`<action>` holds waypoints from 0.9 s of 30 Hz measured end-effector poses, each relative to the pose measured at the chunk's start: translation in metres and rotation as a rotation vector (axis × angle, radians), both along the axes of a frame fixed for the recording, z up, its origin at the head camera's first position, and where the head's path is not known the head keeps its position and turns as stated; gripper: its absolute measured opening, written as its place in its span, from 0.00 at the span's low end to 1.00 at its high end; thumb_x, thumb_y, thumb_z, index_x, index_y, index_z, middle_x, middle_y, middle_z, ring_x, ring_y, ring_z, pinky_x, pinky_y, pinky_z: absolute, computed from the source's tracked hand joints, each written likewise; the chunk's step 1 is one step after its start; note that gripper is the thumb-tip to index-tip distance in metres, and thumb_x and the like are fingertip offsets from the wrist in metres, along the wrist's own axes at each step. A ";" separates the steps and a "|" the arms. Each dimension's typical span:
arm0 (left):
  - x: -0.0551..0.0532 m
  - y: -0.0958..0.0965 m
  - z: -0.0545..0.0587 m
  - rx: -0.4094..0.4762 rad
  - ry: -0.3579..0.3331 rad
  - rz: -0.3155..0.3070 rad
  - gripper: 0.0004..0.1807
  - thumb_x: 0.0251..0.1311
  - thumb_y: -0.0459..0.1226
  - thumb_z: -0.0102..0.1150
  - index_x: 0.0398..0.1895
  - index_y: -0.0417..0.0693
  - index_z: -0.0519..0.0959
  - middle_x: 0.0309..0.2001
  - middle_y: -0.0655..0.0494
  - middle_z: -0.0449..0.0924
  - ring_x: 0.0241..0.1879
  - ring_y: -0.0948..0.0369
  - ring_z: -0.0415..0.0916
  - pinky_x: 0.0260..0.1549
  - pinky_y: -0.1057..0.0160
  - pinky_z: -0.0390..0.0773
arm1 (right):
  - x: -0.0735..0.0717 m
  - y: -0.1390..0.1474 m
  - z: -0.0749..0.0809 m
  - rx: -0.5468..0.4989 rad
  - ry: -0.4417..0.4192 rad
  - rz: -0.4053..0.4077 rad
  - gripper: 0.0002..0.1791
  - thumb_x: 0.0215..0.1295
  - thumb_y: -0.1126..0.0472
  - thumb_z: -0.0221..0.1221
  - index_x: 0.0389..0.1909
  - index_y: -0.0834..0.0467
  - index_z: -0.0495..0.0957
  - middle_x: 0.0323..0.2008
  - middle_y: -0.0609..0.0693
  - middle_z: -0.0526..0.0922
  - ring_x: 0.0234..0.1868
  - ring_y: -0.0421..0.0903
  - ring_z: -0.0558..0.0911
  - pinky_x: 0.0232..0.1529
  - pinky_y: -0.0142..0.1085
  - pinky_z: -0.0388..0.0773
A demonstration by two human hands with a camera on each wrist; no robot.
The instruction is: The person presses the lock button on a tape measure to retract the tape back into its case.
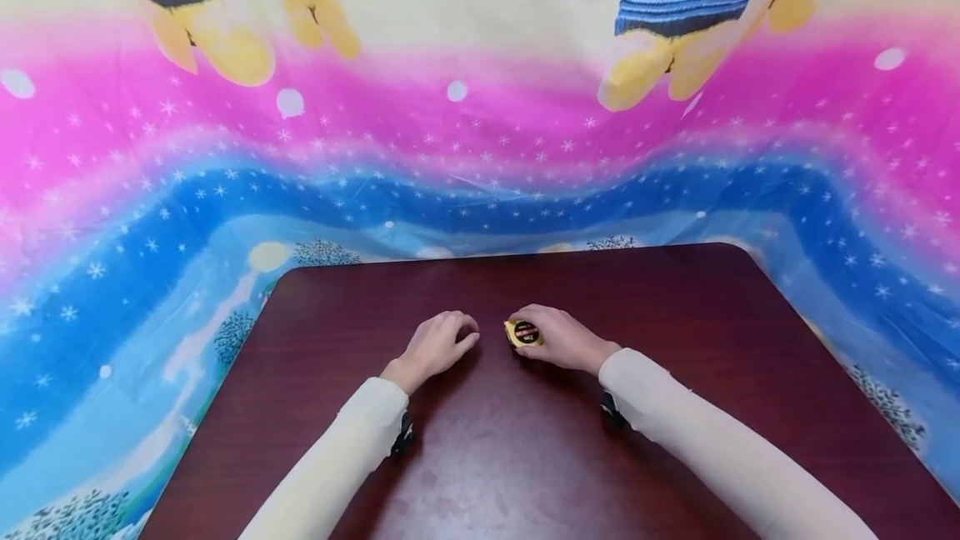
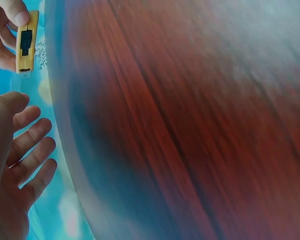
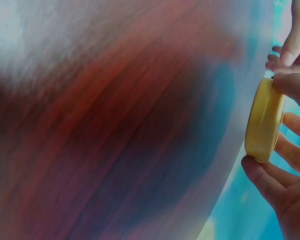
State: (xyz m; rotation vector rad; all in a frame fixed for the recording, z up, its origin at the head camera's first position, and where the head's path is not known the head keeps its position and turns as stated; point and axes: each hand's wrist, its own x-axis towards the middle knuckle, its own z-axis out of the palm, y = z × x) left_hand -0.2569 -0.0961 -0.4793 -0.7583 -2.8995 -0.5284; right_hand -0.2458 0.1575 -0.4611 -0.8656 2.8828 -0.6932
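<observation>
A small yellow tape measure [image 1: 522,332] with a round black label is pinched between the thumb and fingers of my right hand [image 1: 558,337]. Its narrow side with a black slider faces my left hand in the left wrist view, where the tape measure [image 2: 27,42] appears at the top left. From the right wrist the plain yellow edge of the tape measure [image 3: 264,120] shows. My left hand [image 1: 441,343] holds nothing; its fingers are loosely bent, a short gap to the left of the tape measure. Thumb and fingers of the left hand [image 2: 20,150] are spread apart.
Both hands are over a dark red-brown wooden table [image 1: 480,457] with rounded far corners. Behind its far edge hangs a colourful cloth [image 1: 480,132] with snowflakes and bears, which also runs along both sides. Black straps [image 1: 611,411] sit at the wrists by the pale sleeves.
</observation>
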 end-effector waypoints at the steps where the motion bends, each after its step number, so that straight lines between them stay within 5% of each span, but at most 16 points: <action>1: 0.000 -0.001 0.000 -0.001 -0.001 0.001 0.09 0.70 0.46 0.59 0.44 0.55 0.86 0.44 0.59 0.86 0.47 0.58 0.83 0.49 0.54 0.82 | 0.000 0.001 0.000 0.001 0.000 -0.005 0.29 0.64 0.53 0.69 0.64 0.54 0.75 0.60 0.49 0.80 0.59 0.47 0.80 0.61 0.47 0.78; 27: 0.005 -0.032 -0.005 0.019 -0.015 0.049 0.08 0.69 0.44 0.61 0.44 0.55 0.86 0.47 0.59 0.86 0.52 0.57 0.82 0.53 0.52 0.81 | -0.010 0.038 -0.011 0.013 0.014 -0.098 0.29 0.65 0.54 0.68 0.66 0.56 0.74 0.62 0.54 0.79 0.59 0.50 0.79 0.61 0.49 0.78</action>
